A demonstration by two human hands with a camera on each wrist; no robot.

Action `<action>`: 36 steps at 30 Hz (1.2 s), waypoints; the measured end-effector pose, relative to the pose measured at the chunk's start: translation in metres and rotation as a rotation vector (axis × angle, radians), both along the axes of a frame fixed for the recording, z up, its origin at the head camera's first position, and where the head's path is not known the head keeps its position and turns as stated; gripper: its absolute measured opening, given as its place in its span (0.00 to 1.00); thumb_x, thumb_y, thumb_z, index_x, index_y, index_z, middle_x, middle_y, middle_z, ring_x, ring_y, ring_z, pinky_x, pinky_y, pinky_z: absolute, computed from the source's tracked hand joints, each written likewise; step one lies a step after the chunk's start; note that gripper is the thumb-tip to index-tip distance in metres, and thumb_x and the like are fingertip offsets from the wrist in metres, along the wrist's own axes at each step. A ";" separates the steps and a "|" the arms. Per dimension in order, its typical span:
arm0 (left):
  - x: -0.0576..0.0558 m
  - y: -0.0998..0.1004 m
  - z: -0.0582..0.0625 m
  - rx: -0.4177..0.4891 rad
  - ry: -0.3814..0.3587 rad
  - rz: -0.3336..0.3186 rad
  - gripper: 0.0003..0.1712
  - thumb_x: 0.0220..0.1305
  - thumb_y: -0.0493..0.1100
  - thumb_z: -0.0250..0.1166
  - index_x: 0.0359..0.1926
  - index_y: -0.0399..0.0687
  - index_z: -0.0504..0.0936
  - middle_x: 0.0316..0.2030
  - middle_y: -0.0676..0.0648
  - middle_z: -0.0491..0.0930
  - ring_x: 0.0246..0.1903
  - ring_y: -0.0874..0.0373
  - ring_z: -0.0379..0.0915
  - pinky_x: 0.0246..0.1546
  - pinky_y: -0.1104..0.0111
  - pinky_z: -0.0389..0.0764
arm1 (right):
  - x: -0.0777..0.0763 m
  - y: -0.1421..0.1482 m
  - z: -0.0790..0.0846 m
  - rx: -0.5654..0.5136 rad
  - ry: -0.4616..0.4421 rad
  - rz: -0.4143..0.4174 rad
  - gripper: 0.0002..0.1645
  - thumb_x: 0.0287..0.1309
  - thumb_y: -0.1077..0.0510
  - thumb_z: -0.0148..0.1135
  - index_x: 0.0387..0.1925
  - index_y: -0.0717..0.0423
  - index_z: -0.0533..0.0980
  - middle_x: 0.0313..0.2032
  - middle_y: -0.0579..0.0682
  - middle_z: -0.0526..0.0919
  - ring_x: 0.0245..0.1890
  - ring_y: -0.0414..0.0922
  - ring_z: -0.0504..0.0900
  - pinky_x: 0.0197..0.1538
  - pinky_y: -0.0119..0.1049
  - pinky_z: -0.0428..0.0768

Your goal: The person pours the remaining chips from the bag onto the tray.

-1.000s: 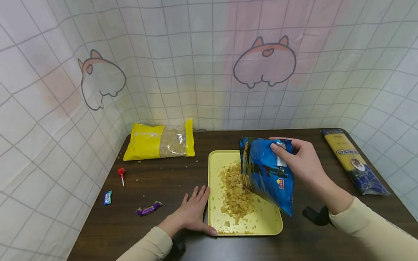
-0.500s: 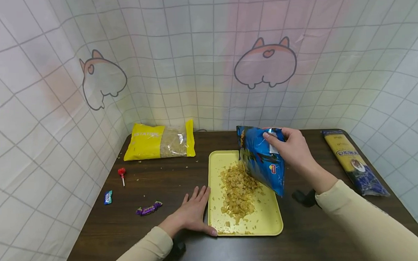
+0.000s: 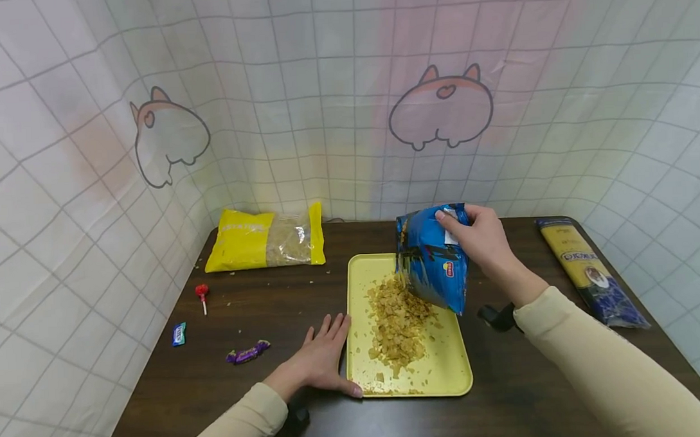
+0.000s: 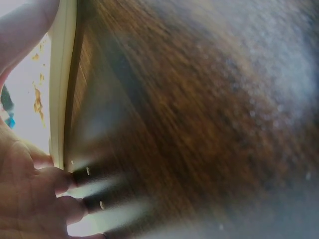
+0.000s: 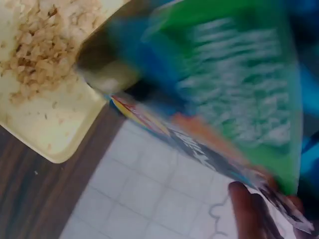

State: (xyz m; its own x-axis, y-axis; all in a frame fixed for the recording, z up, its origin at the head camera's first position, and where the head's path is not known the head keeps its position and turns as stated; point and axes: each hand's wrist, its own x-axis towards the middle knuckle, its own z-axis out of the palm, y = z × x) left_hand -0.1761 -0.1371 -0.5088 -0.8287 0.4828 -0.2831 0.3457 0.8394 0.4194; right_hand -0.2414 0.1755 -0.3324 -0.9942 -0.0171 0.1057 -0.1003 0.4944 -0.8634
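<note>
My right hand (image 3: 479, 233) grips a blue chip bag (image 3: 435, 257) by its upper right end, thumb on the near face. The bag tilts, its mouth low over the yellow tray (image 3: 450, 369). Crushed potato chips (image 3: 397, 323) form a heap down the tray's left and middle. In the right wrist view the bag (image 5: 234, 84) is blurred, with a green printed panel, and its opening faces the chips (image 5: 42, 50). My left hand (image 3: 323, 361) lies with fingers spread, touching the tray's left edge, thumb at the near left corner. The left wrist view shows the tray rim (image 4: 59, 89) beside the palm.
A yellow-and-clear bag (image 3: 264, 239) lies at the back left. Nearer are a red lollipop (image 3: 202, 292), a small blue wrapped candy (image 3: 178, 334) and a purple wrapped candy (image 3: 248, 352). A long pasta packet (image 3: 589, 268) lies along the right edge. Patterned curtains enclose the table.
My right hand has lifted the chip bag and carried it back and slightly left, over the tray's far right part. My left hand stays at the tray's edge.
</note>
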 end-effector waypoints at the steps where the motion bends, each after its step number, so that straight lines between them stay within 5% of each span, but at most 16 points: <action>1: 0.000 0.000 0.000 -0.003 0.000 0.000 0.82 0.41 0.77 0.77 0.83 0.43 0.42 0.82 0.36 0.44 0.80 0.34 0.38 0.73 0.32 0.49 | 0.001 -0.001 0.001 0.009 -0.008 0.012 0.25 0.73 0.43 0.58 0.27 0.58 0.71 0.20 0.39 0.74 0.26 0.39 0.76 0.34 0.33 0.75; 6: 0.002 0.000 0.000 -0.006 -0.007 0.002 0.82 0.41 0.77 0.76 0.83 0.42 0.41 0.82 0.36 0.43 0.80 0.34 0.37 0.73 0.33 0.48 | 0.007 -0.002 0.007 0.038 -0.035 0.063 0.26 0.73 0.43 0.59 0.27 0.59 0.71 0.18 0.42 0.68 0.24 0.43 0.71 0.32 0.36 0.70; 12: 0.001 -0.001 -0.001 -0.002 -0.007 0.009 0.82 0.41 0.77 0.76 0.83 0.42 0.41 0.82 0.36 0.43 0.80 0.34 0.37 0.73 0.33 0.48 | 0.018 0.000 0.014 0.063 -0.073 0.157 0.27 0.74 0.43 0.58 0.26 0.59 0.73 0.20 0.42 0.80 0.24 0.41 0.81 0.33 0.35 0.79; 17: 0.001 -0.001 -0.001 -0.002 -0.005 0.007 0.82 0.41 0.77 0.76 0.83 0.42 0.41 0.82 0.37 0.43 0.81 0.35 0.37 0.73 0.33 0.48 | 0.032 0.000 0.015 0.103 -0.101 0.192 0.28 0.73 0.43 0.59 0.23 0.58 0.70 0.17 0.45 0.76 0.22 0.43 0.78 0.29 0.36 0.77; 22: 0.001 0.000 0.001 0.004 -0.008 0.004 0.82 0.41 0.77 0.76 0.83 0.42 0.41 0.82 0.37 0.43 0.80 0.34 0.37 0.73 0.32 0.48 | 0.042 0.002 0.017 0.124 -0.130 0.236 0.26 0.73 0.43 0.59 0.38 0.65 0.81 0.30 0.52 0.89 0.29 0.42 0.86 0.34 0.35 0.84; 28: 0.000 0.001 0.003 -0.003 -0.016 0.009 0.82 0.41 0.77 0.77 0.83 0.42 0.41 0.82 0.37 0.43 0.81 0.35 0.37 0.74 0.33 0.47 | 0.047 0.004 0.018 0.159 -0.119 0.239 0.27 0.73 0.42 0.59 0.50 0.64 0.83 0.44 0.58 0.91 0.34 0.43 0.89 0.37 0.35 0.86; 30: 0.000 0.001 0.003 -0.006 -0.016 0.007 0.82 0.41 0.77 0.77 0.83 0.42 0.41 0.82 0.37 0.43 0.81 0.35 0.37 0.74 0.33 0.48 | 0.046 0.004 0.019 0.165 -0.092 0.212 0.27 0.73 0.42 0.59 0.44 0.64 0.83 0.38 0.58 0.90 0.31 0.43 0.88 0.34 0.34 0.84; 32: 0.000 0.001 0.003 -0.006 -0.013 0.005 0.82 0.41 0.77 0.77 0.83 0.42 0.41 0.82 0.37 0.43 0.81 0.35 0.37 0.74 0.33 0.48 | 0.045 0.004 0.019 0.168 -0.076 0.226 0.27 0.73 0.42 0.59 0.47 0.63 0.84 0.38 0.56 0.90 0.31 0.41 0.87 0.34 0.33 0.83; 36: 0.000 0.001 0.003 0.000 -0.014 0.004 0.82 0.41 0.77 0.77 0.83 0.42 0.41 0.82 0.37 0.43 0.81 0.35 0.37 0.74 0.33 0.47 | 0.039 0.003 0.019 0.185 -0.029 0.199 0.27 0.73 0.41 0.58 0.53 0.59 0.83 0.22 0.50 0.83 0.20 0.43 0.80 0.25 0.36 0.77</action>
State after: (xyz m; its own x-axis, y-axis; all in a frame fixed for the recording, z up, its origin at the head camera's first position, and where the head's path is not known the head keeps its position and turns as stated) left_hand -0.1760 -0.1358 -0.5059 -0.8267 0.4792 -0.2948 0.3362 0.8409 0.4241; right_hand -0.2026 0.1783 -0.3132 -0.9720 -0.2285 0.0541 -0.1876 0.6172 -0.7641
